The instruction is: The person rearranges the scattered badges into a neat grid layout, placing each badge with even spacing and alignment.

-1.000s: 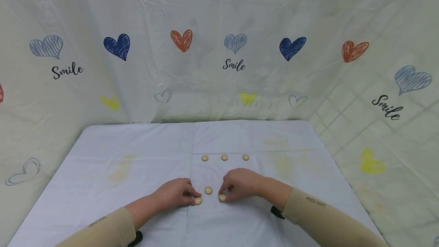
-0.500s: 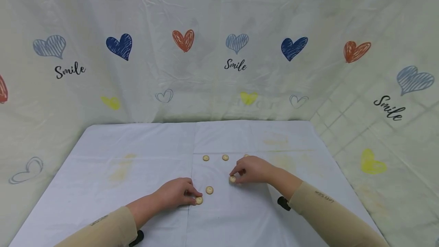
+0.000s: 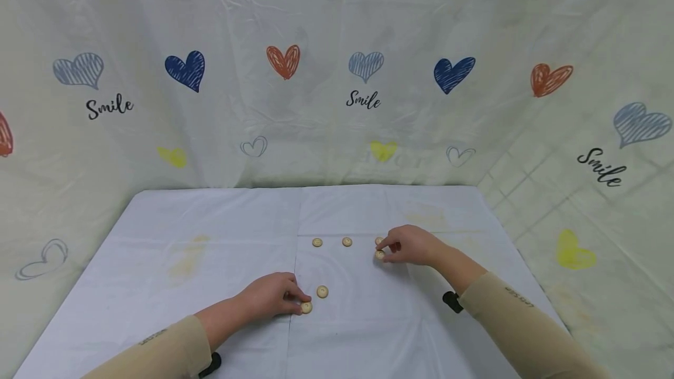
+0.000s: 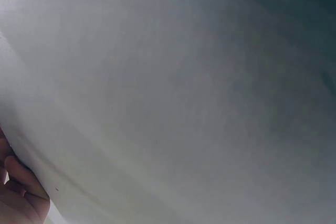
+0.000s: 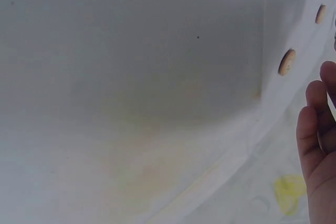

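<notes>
In the head view my left hand (image 3: pixel 271 297) pinches a round wooden button (image 3: pixel 307 307) between thumb and fingertips, low over the front middle of the table. My right hand (image 3: pixel 413 244) pinches another wooden button (image 3: pixel 380 255), just in front of the rightmost button (image 3: pixel 378 241) of a back row, which its fingers partly cover. That row also has a left button (image 3: pixel 317 243) and a middle button (image 3: pixel 346 241). A single button (image 3: pixel 322 292) lies to the right of my left hand. The left wrist view catches only curled fingers (image 4: pixel 26 190) at its edge.
A white cloth with yellowish stains covers the table (image 3: pixel 158 285). Behind it hangs a pale curtain (image 3: pixel 316 116) printed with hearts and "Smile". In the right wrist view a button (image 5: pixel 287 62) lies beyond the fingertips (image 5: pixel 307 119).
My right hand has carried its button away from the front, back and to the right, up to the back row's right end. My left hand stays in place with its button.
</notes>
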Demonstrator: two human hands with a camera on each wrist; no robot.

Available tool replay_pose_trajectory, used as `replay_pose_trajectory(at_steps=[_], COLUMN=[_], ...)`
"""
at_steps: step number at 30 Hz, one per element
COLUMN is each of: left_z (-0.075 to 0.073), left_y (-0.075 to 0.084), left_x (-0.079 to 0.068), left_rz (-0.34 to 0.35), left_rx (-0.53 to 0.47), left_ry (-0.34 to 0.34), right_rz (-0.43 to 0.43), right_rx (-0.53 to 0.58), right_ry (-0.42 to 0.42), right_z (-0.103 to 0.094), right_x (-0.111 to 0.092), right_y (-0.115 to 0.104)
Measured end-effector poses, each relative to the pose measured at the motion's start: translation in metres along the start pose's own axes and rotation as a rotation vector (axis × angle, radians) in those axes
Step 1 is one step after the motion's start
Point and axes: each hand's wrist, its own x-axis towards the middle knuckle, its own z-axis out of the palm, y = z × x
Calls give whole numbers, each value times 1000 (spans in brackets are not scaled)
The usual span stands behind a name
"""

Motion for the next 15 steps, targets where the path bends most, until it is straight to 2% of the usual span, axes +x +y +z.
replay_pose_trajectory(at_steps=[11, 15], left_z=[-1, -2], left_y=[2, 3], left_x=[-1, -1], left_rz=[-7, -6], left_rx=[-6, -10], left_ry=[1, 3], right_rz=[63, 57], right_rx=[16, 23], right_ry=[-41, -43], right_z=[10, 13], right_x=[3, 3], right_y=[14, 16])
